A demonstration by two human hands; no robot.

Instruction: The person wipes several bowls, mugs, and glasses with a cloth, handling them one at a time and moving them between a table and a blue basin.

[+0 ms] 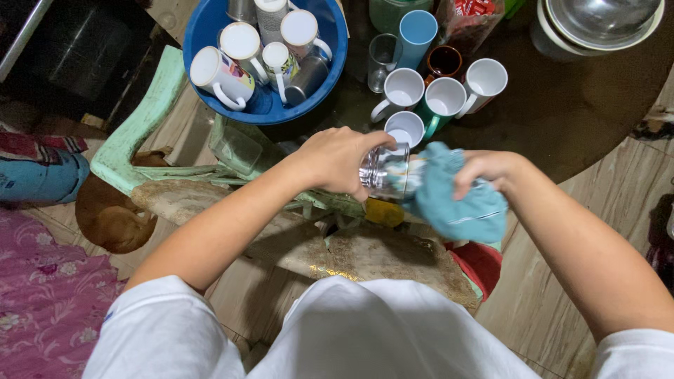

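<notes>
Glass, clear and tumbler-shaped, lies sideways in my left hand (342, 160), whose fingers wrap around its base end. The glass (385, 170) sits at the middle of my view, just near of the dark counter (562, 105). My right hand (488, 170) is closed on a soft blue cloth (456, 203) pressed to the glass's mouth. I judge the glass light, rigid, breakable and possibly slick, so a full wrap around its wall suits it best. White mugs (428, 95) stand just beyond. Far left, a blue basin (210, 21) holds more mugs.
</notes>
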